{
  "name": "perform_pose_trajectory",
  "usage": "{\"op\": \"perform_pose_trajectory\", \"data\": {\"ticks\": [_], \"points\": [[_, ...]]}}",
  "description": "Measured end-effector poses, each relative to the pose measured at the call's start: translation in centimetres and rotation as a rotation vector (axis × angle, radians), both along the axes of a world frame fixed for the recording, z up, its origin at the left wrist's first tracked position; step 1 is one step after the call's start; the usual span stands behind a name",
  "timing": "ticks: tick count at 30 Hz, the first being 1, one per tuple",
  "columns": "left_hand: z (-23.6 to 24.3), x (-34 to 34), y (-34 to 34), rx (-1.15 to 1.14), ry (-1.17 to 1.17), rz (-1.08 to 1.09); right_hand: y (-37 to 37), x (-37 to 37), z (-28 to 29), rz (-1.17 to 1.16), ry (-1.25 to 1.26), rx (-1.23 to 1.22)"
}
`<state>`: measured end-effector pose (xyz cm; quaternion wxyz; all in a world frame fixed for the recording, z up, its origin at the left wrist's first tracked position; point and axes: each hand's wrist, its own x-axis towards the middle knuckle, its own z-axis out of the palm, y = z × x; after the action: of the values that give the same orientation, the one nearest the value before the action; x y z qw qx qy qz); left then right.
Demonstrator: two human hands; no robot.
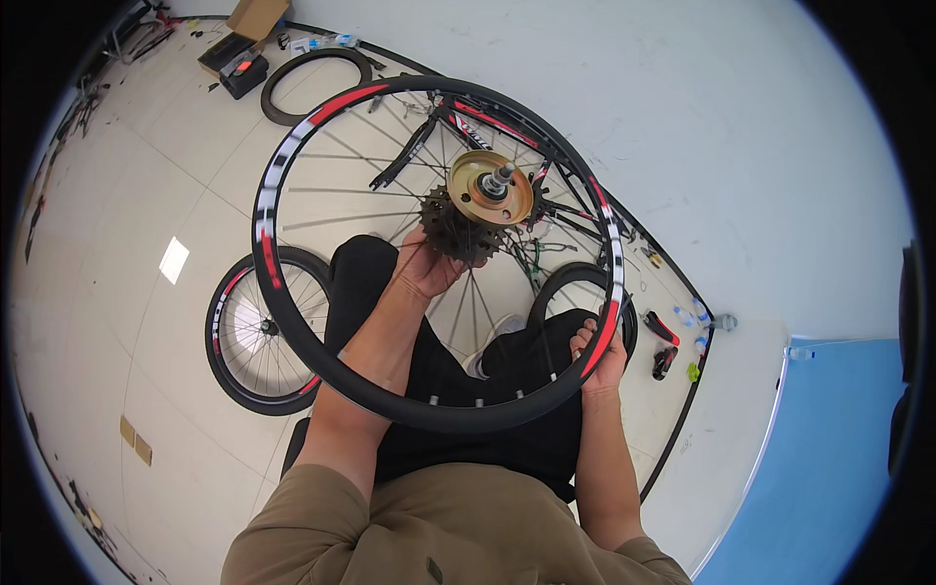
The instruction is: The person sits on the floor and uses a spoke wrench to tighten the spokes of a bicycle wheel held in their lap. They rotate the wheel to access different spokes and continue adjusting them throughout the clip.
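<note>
A bicycle wheel (429, 414), with a black tyre and red and white rim decals, is raised tilted above my lap. At its hub are dark stacked sprockets (450, 229) and a gold-coloured round cup (468, 182) around a threaded axle (503, 173). My left hand (421, 265) reaches up among the spokes and supports the sprockets from below, its fingers partly hidden behind them. On the wheel's right side, my right hand (604, 359) has its fingers curled at the rim.
Beyond the raised wheel lies a red and black bicycle frame (497, 127). A second wheel (216, 341) rests on the floor at left; a loose tyre (268, 93) and cardboard box (257, 18) lie farther back. At right are another wheel (561, 278), a saddle (662, 330) and bottles (684, 317) along the wall.
</note>
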<state>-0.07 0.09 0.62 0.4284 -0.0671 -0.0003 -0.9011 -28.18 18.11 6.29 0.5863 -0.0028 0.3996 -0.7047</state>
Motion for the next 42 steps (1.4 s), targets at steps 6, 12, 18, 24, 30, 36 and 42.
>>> {"op": "perform_pose_trajectory", "data": {"ticks": [6,12,18,24,30,36,42], "points": [[0.1,0.2,-0.1,0.062,-0.028,-0.034,0.3,-0.3,-0.2,0.046,-0.02,-0.055],[-0.1,0.3,0.1,0.003,-0.037,-0.007,-0.1,0.0,-0.1,0.003,-0.001,0.006],[-0.5,0.1,-0.2,-0.04,-0.001,0.005,0.4,-0.5,-1.0,0.058,-0.068,-0.106],[0.1,0.3,0.2,0.075,0.045,0.001,0.3,-0.2,-0.7,0.027,-0.014,-0.033],[-0.4,0.2,-0.1,0.04,-0.001,0.004,0.1,0.0,-0.5,0.018,-0.025,-0.02],[0.6,0.3,0.2,0.049,0.024,-0.062,0.3,-0.1,-0.5,0.028,-0.029,-0.029],[-0.7,0.2,-0.2,0.016,-0.066,0.006,0.1,0.0,-0.4,0.017,-0.009,-0.01]]}}
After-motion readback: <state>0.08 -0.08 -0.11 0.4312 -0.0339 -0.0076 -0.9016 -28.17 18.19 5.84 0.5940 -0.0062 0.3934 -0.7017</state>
